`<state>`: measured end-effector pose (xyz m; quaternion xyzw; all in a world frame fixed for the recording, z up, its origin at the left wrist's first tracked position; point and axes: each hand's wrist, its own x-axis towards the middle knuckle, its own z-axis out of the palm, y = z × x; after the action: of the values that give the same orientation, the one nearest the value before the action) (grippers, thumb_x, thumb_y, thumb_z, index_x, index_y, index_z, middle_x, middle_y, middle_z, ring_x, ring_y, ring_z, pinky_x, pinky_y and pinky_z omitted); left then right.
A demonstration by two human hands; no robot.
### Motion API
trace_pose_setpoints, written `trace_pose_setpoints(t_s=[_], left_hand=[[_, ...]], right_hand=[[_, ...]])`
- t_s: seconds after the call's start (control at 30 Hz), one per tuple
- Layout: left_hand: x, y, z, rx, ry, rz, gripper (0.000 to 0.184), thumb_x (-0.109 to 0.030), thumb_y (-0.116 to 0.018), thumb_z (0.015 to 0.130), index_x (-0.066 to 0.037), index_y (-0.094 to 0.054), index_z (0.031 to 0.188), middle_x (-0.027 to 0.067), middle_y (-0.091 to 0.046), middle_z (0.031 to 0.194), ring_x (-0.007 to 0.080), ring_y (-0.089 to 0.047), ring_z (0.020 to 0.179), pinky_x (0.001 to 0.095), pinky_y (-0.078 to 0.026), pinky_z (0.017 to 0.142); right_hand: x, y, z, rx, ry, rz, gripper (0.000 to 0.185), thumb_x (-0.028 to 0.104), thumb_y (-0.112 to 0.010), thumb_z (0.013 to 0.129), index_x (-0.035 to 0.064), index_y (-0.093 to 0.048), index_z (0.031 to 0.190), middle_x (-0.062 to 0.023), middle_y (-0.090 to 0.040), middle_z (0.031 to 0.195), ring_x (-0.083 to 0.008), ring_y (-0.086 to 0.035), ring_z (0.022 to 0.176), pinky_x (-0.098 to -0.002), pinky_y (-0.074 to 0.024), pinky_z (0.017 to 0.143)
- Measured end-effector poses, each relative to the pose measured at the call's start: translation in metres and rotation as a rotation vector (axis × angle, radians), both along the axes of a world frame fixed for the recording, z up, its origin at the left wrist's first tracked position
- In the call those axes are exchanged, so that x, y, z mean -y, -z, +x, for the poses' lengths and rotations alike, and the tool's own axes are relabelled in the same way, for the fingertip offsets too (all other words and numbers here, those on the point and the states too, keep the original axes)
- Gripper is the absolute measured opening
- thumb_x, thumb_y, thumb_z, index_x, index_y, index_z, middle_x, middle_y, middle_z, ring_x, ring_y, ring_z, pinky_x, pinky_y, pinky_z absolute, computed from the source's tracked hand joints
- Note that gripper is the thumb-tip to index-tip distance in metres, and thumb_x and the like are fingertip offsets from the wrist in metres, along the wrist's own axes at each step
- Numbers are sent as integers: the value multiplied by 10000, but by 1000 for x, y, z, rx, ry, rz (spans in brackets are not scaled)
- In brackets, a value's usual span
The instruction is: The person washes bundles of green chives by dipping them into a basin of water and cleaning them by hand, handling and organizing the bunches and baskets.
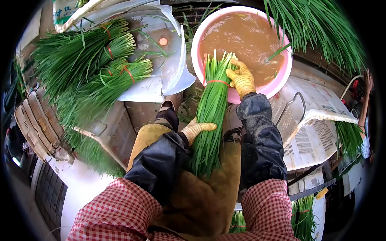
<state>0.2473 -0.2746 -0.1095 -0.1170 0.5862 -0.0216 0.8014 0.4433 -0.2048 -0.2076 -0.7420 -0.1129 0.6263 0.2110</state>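
Observation:
A bunch of garlic chives [211,110] stands tilted in front of my body, pale cut ends up and green leaves hanging towards my lap. A red band [218,81] circles it near the top, and a red strip sticks up at its left edge. My left hand [196,130], in a yellowish glove, is closed around the leaves at mid-length from the left. Higher up, my right hand [242,78], gloved in yellow, has its bent fingers closed on the right side of the stems. The bunch's top overlaps the near edge of a pink basin [286,66] of brown water.
Several red-banded chive bunches [86,60] lie at left beside a pale plastic-lined surface [155,34]. More chives [315,28] hang at upper right. White plastic crates [309,138] stand at right and left. Another person's arm [365,96] shows at the far right.

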Motion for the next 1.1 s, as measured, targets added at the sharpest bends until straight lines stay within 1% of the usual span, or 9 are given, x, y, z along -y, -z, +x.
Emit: trace_pose_setpoints(t_s=[0.3,0.43,0.53,0.67,0.73,0.77,0.93,1.03,1.1], left_hand=[[-15,-6,-8,73,-68,-56,513,-125,-745,744,-81,-541,1213,91,-642,998,243,-632,883,397,-529,790],[-14,-9,-14,99,-110,-132,485,-134,-739,751,-75,-557,1196,94,-649,994,245,-637,886,384,-529,797],[-10,-1,-10,252,-234,-181,484,-175,-728,765,-42,-556,1198,118,-655,1011,262,-645,866,402,-532,803],[-20,-11,-1,259,-403,-416,483,-264,-712,758,-32,-588,1163,149,-657,1008,277,-623,871,406,-509,816],[-22,-17,12,102,-371,-16,489,-275,-717,734,-38,-589,1143,119,-656,986,250,-603,836,377,-489,778],[-13,-7,19,-37,-343,77,547,-288,-735,719,-30,-570,1172,133,-643,1029,258,-602,859,376,-485,789],[-17,5,33,-16,-137,150,683,-377,-729,730,-7,-516,1263,175,-616,1102,288,-586,987,389,-464,868],[-25,-7,41,17,65,181,721,-416,-714,737,1,-497,1284,191,-602,1131,296,-570,1033,394,-455,889],[-40,-19,33,20,286,213,760,-456,-699,744,8,-478,1304,208,-588,1159,305,-554,1079,398,-445,910]], right_hand=[[-25,27,13,107,-269,-176,210,126,-632,838,30,-625,1024,-34,-615,773,-102,-527,560,-247,-459,492],[17,66,72,66,858,-28,296,239,-581,914,71,-500,1144,-98,-621,958,-223,-668,775,-301,-554,629],[40,18,22,-71,483,-147,968,388,-698,832,144,-41,1501,-162,-299,1466,-382,-471,1218,-497,-459,926],[87,-43,-39,-897,657,-237,584,538,-539,894,125,-512,1306,-74,-582,1220,-206,-570,1070,-343,-490,895],[88,-82,-66,-1079,830,-129,625,557,-514,899,112,-483,1337,-76,-561,1240,-217,-569,1050,-333,-480,918],[91,-95,-70,-833,973,-374,612,523,-514,915,99,-458,1353,-80,-544,1256,-197,-538,1091,-314,-455,949],[111,-154,-79,-1306,1820,-427,464,226,-553,956,60,-420,1368,-26,-467,1329,-137,-433,1206,-265,-334,1036],[91,-183,-79,-1166,976,-321,414,220,-558,944,31,-480,1304,-65,-520,1290,-176,-468,1197,-322,-365,1039],[107,-153,-72,-1147,895,-415,370,199,-573,925,29,-520,1248,-78,-553,1236,-190,-502,1149,-325,-396,1002]])
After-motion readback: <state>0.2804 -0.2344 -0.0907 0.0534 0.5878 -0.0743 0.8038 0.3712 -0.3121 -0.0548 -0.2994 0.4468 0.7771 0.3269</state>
